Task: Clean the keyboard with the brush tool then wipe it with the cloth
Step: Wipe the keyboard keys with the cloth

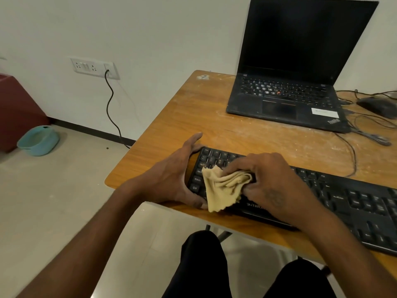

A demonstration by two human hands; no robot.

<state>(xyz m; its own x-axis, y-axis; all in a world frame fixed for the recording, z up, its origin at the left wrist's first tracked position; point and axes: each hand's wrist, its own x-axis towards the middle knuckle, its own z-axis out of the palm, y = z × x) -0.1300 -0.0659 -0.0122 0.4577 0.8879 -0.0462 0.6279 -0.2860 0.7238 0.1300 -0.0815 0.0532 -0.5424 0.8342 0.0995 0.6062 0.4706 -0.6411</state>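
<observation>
Wooden desk (214, 117), dusty and scuffed, set against a white wall (150, 29) above a pale tiled floor (53, 201). Open black laptop (290, 82) at the far side of the desk, screen dark, lid upright. Black keyboard (354, 203) along the near edge of the desk, running from lower right toward the centre, its left end near the desk's left edge. Dark red furniture (19, 110) against the wall at far left, with a teal basin (38, 140) on the floor just beside it. Dark-trousered knees (204, 265) below the desk edge at bottom centre. Left hand (171, 179) clasped around the left end of the keyboard, thumb at the front corner, fingers curled over the far corner, index finger stretched out on the desk behind it. Right hand (268, 181) over the left half of the keyboard, fingers and thumb bunched around a crumpled tan cloth (223, 186), pressed down on the keys near Shift and Ctrl; loose corner of the cloth hanging over the keyboard's front edge. Dark mouse (378, 106) to the right of the laptop, amid tangled black cables (365, 130) trailing across the desk. White socket plate (94, 68) low on the wall, black cord (110, 104) plugged in and dropping toward the floor. Small pale sticker (203, 77) at the desk's far left corner.
</observation>
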